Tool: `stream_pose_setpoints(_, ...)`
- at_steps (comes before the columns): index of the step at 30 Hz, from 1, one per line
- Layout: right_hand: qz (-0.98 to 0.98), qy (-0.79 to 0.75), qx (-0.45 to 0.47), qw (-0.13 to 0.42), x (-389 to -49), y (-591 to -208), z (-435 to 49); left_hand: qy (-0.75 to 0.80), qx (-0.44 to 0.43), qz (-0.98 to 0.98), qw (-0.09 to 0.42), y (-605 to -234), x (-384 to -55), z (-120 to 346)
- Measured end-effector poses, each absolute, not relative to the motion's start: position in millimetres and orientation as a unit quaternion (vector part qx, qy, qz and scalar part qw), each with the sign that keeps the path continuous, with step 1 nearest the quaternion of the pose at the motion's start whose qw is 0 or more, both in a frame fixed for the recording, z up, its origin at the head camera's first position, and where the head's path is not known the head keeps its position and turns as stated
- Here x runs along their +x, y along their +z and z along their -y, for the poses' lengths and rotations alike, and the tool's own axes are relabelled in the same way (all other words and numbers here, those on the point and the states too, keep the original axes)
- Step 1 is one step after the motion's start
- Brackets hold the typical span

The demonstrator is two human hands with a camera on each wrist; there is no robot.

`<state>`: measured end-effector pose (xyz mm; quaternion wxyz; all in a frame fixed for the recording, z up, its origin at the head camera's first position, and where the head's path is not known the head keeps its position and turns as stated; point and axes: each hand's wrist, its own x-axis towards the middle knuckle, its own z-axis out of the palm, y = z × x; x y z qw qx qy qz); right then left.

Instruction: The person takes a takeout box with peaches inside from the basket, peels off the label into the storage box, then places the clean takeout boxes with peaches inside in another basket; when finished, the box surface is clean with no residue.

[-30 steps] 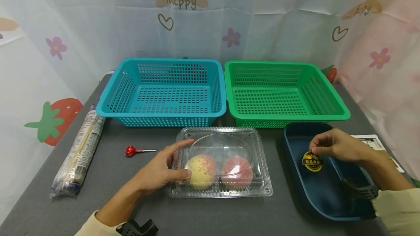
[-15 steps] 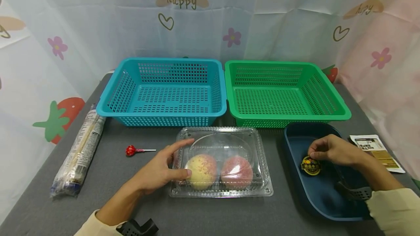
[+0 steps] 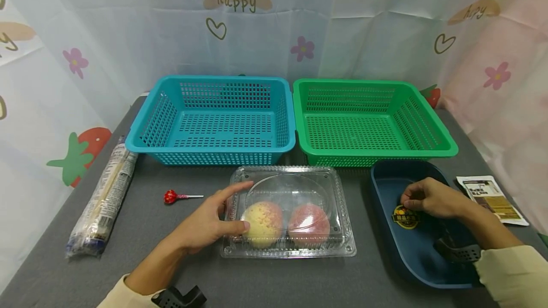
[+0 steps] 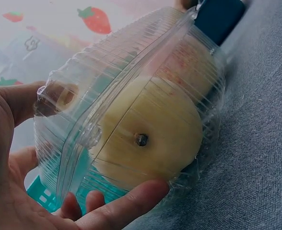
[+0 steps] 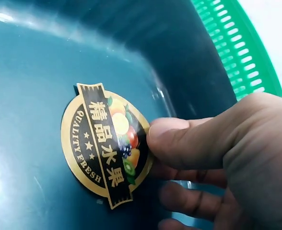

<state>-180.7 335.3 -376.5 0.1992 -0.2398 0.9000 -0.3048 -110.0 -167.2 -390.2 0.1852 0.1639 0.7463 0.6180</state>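
A clear plastic clamshell box (image 3: 295,184) holds two round fruits, one yellow with pink mottling (image 3: 262,225) and one pink (image 3: 309,225). Spread around the box's left end, my left hand (image 3: 203,222) touches it with thumb and fingers; the left wrist view shows a gap between palm and plastic. My right hand (image 3: 438,198) is inside the dark blue tray (image 3: 385,232). Its thumb and fingers pinch the edge of a round black-and-gold fruit sticker (image 5: 102,143), which has a banner across it and lies close over the tray's bottom. The pinching fingertips are partly hidden behind the sticker.
Behind the box stand a blue basket (image 3: 222,149) and a green basket (image 3: 381,153), side by side. A red lollipop (image 3: 171,197) and a long plastic-wrapped pack (image 3: 104,198) lie at the left. A printed packet (image 3: 492,198) lies right of the tray.
My right hand, pinching the sticker, has shifted slightly left within the tray, and more of the printed packet shows. My left hand and the box have stayed in place.
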Motion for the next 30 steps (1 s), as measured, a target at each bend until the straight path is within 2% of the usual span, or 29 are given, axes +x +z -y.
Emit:
stream_pose_setpoints(9, -0.919, -0.261, -0.243, 0.169, -176, -370, -332, 0.615, 0.161, -0.749, 0.186, -391, -111, 168)
stream_pose_setpoints(20, -0.924, -0.277, -0.236, 0.117, -163, -334, -315, 0.613, 0.161, -0.751, 0.185, -390, -111, 167)
stream_pose_setpoints(27, -0.922, -0.288, -0.255, 0.045, -159, -313, -307, 0.609, 0.156, -0.755, 0.186, -389, -111, 167)
stream_pose_setpoints(30, -0.928, -0.289, -0.235, 0.009, -158, -303, -308, 0.609, 0.153, -0.755, 0.189, -389, -111, 167)
